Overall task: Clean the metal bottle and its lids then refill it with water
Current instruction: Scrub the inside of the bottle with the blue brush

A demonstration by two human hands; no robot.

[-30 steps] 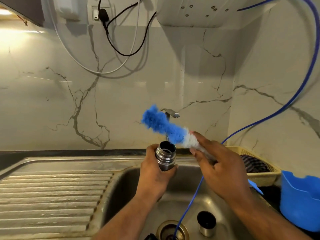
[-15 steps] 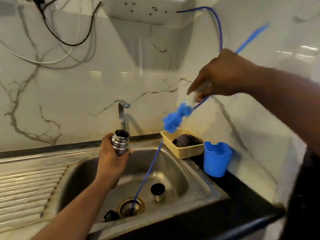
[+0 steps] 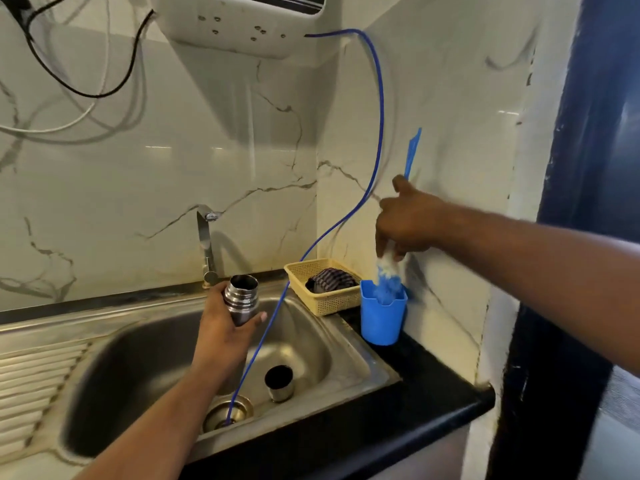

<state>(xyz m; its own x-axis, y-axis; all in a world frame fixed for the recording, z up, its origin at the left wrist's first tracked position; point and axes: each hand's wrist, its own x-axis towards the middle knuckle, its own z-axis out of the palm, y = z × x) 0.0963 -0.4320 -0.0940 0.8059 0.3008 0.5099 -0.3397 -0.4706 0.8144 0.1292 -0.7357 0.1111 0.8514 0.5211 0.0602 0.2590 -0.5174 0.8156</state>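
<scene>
Above the basin of the steel sink (image 3: 339,355), upright and open-mouthed: the metal bottle (image 3: 241,297), shiny, ringed with ribs below the neck, dark inside. On the sink floor near the drain, standing mouth up: a small steel lid cup (image 3: 280,382). Curled round the bottle's body from behind, one fingertip showing at the right: the left hand (image 3: 221,336). Stretched out to the right over the counter, clamped on a blue bottle brush (image 3: 386,275), bristles down inside a blue holder (image 3: 381,320): the right hand (image 3: 408,223).
</scene>
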